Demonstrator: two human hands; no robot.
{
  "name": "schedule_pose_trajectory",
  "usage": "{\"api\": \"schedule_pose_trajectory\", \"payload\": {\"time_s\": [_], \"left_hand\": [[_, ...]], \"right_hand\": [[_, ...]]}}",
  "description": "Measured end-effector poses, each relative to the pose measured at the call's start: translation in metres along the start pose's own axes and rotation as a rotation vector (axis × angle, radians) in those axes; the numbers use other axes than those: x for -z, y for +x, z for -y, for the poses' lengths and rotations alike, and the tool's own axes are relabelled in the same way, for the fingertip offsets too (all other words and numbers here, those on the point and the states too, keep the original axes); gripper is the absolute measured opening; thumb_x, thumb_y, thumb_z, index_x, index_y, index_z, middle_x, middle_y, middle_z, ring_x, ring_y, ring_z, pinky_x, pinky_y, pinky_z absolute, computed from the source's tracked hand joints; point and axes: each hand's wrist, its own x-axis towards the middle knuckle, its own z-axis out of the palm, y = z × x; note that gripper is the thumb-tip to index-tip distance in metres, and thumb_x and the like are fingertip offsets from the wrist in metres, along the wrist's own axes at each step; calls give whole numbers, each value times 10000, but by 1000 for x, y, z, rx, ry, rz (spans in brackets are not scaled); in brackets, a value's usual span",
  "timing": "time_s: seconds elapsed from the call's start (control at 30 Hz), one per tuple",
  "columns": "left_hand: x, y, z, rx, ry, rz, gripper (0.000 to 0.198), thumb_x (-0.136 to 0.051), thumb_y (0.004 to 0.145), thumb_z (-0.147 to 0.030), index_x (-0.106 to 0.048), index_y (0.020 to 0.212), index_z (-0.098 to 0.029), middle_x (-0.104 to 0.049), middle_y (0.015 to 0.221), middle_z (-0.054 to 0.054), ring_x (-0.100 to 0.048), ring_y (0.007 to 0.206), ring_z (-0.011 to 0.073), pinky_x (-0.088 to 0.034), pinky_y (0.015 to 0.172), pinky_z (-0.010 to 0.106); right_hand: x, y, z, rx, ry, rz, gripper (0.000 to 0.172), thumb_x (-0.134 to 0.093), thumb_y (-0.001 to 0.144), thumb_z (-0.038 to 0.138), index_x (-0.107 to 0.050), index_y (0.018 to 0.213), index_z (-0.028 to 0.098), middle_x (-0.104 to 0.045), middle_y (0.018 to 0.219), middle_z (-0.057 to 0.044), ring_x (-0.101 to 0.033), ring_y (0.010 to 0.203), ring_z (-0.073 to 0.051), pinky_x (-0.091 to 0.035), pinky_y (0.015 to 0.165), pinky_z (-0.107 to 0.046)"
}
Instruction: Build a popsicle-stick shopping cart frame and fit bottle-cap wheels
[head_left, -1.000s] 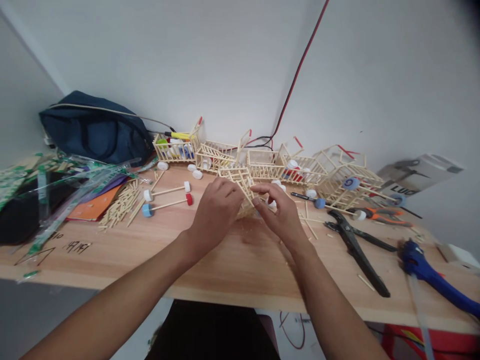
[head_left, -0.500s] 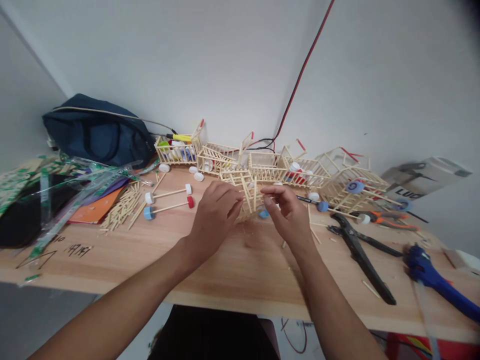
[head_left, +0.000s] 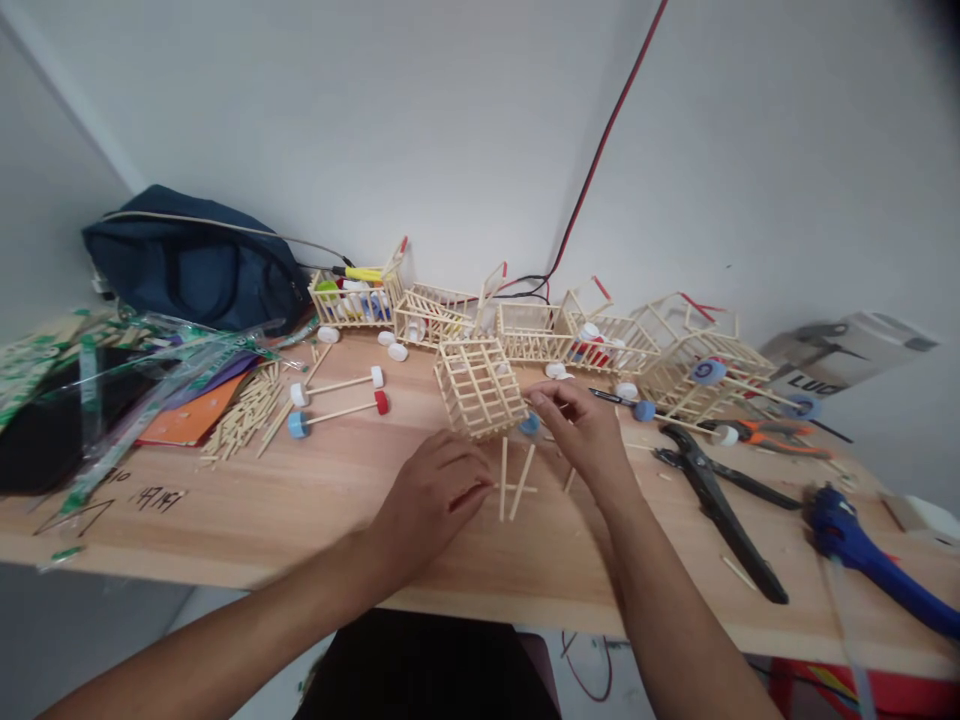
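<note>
A small basket frame of thin wooden sticks (head_left: 480, 385) lies tilted on the wooden table (head_left: 315, 500), free of both hands. My left hand (head_left: 435, 500) rests on the table in front of it, fingers curled and pinching the end of a small joined piece of sticks (head_left: 514, 478) that lies flat. My right hand (head_left: 585, 430) hovers just right of the frame, fingers bent near a blue cap (head_left: 530, 424); what it holds, if anything, I cannot make out.
A row of similar stick baskets (head_left: 570, 335) lines the wall. Cap-wheeled axles (head_left: 337, 397) and loose sticks (head_left: 244, 410) lie left. Black pliers (head_left: 712, 495), orange cutters (head_left: 772, 435) and a blue glue gun (head_left: 862, 555) lie right. A dark blue bag (head_left: 187, 260) sits back left.
Both hands let go of the stick frame, which now lies bare on the table. My left hand dropped toward me onto a small stick piece; my right hand stayed beside the frame.
</note>
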Motion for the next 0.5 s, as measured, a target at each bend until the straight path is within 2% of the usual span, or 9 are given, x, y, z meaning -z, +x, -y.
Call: {"api": "schedule_pose_trajectory", "payload": {"time_s": [0.3,0.5], "left_hand": [[-9,-8,11,137,34,179,121,-630,832,-154,-623,713,-172,-666,813,23,-552,861,192,-462,788,330],[-9,-10,16,136,49,230,91,-650,821,-146,-667,738,-179,-682,822,17,-554,875,192,-454,813,333]], "right_hand": [[4,9,13,111,-168,47,222,-544,890,348,-710,861,203,-645,788,-29,-524,695,-147,-389,642,-272],[-3,15,27,124,-295,96,197,-551,875,304,-674,776,188,-567,665,-2,-501,656,-140,-358,627,-265]]}}
